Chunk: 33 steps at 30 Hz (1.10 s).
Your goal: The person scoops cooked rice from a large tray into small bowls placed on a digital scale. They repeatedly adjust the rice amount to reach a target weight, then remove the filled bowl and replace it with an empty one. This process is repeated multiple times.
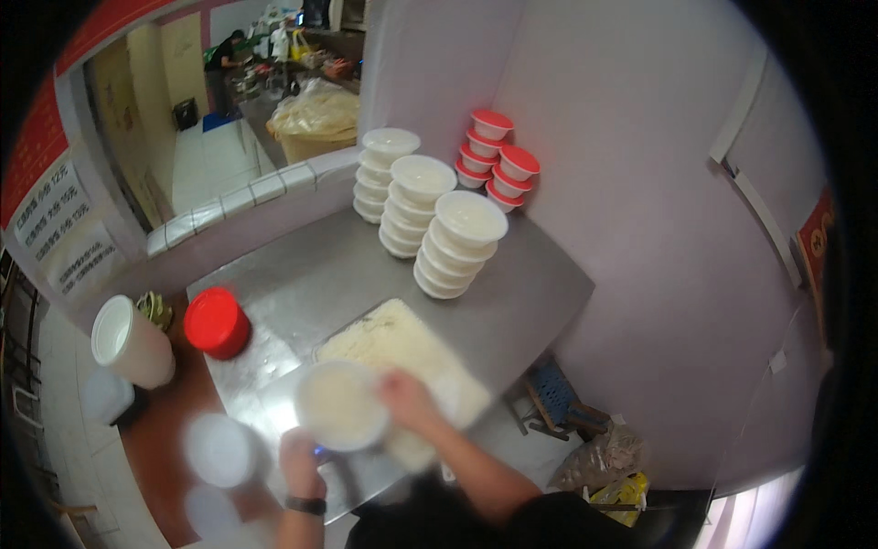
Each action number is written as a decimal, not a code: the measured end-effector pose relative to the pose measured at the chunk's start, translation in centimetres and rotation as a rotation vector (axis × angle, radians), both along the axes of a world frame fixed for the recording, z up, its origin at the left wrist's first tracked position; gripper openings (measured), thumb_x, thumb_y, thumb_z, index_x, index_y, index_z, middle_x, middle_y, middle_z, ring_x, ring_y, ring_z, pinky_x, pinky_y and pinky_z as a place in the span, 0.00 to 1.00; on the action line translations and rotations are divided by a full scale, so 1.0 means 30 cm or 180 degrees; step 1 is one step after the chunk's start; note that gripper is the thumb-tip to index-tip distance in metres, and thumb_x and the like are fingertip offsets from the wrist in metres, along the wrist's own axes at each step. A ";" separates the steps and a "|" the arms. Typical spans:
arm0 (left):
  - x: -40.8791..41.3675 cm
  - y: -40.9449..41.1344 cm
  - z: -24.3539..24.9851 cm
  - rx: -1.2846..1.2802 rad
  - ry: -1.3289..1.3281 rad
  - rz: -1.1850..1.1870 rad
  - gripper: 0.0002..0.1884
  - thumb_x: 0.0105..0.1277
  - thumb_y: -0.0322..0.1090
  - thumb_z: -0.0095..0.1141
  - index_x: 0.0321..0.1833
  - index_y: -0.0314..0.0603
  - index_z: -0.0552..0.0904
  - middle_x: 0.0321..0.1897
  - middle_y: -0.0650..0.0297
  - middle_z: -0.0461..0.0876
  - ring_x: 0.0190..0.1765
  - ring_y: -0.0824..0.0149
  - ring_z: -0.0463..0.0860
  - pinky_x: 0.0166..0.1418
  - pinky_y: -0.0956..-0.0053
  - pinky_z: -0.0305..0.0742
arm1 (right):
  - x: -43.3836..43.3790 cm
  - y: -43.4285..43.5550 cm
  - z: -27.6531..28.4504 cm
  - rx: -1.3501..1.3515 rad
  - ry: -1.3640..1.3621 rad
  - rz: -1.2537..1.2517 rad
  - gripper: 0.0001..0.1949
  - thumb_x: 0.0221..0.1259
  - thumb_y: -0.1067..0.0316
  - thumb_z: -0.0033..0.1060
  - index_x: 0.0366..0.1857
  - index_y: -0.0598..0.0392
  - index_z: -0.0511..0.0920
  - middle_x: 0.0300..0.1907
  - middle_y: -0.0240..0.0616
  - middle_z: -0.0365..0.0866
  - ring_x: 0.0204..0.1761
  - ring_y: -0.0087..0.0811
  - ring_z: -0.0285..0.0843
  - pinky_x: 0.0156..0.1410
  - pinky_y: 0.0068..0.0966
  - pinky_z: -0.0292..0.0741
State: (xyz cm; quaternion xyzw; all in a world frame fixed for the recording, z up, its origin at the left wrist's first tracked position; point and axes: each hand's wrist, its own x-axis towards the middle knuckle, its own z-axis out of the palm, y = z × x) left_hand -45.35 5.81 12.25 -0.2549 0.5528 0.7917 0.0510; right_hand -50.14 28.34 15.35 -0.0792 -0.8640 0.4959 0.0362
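A round white bowl with pale rice-like food in it is held above the front of a steel table. At its lower left rim is my left hand, with a dark band on the wrist. Against the right rim is my right hand, its fingers bent. Both hands and the bowl are blurred, and whether a clear lid covers the bowl cannot be told. Under and behind them, a rectangular tray of white rice lies on the steel table.
Filled, lidded white bowls stand in tall stacks behind the tray. Red-lidded tubs are piled in the corner. At left are a red container, a white bucket and blurred round white containers. A stool stands right; a person works beyond the opening.
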 end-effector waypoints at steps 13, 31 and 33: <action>-0.255 1.137 -0.112 -0.0446 -0.0021 -0.2543 0.06 0.71 0.30 0.58 0.44 0.36 0.77 0.37 0.62 0.82 0.38 0.66 0.84 0.41 0.70 0.83 | 0.172 1.201 -0.180 -0.1619 -0.0343 -0.1744 0.10 0.70 0.67 0.56 0.45 0.62 0.79 0.39 0.37 0.83 0.42 0.27 0.79 0.50 0.26 0.75; -0.155 1.171 0.008 -0.2727 0.0950 -0.1968 0.17 0.71 0.30 0.57 0.60 0.29 0.78 0.50 0.52 0.85 0.52 0.63 0.86 0.57 0.72 0.80 | -0.231 1.292 -0.531 -0.1773 -0.0426 -0.1164 0.10 0.73 0.64 0.54 0.47 0.60 0.74 0.32 0.36 0.79 0.23 0.26 0.78 0.25 0.27 0.78; -0.006 1.077 0.017 -0.2650 0.0988 -0.1785 0.14 0.71 0.25 0.56 0.58 0.31 0.79 0.49 0.54 0.85 0.51 0.64 0.86 0.55 0.73 0.80 | -0.218 1.325 -0.499 -0.2167 -0.0651 -0.1212 0.10 0.73 0.63 0.54 0.48 0.59 0.74 0.32 0.36 0.79 0.24 0.25 0.78 0.26 0.26 0.78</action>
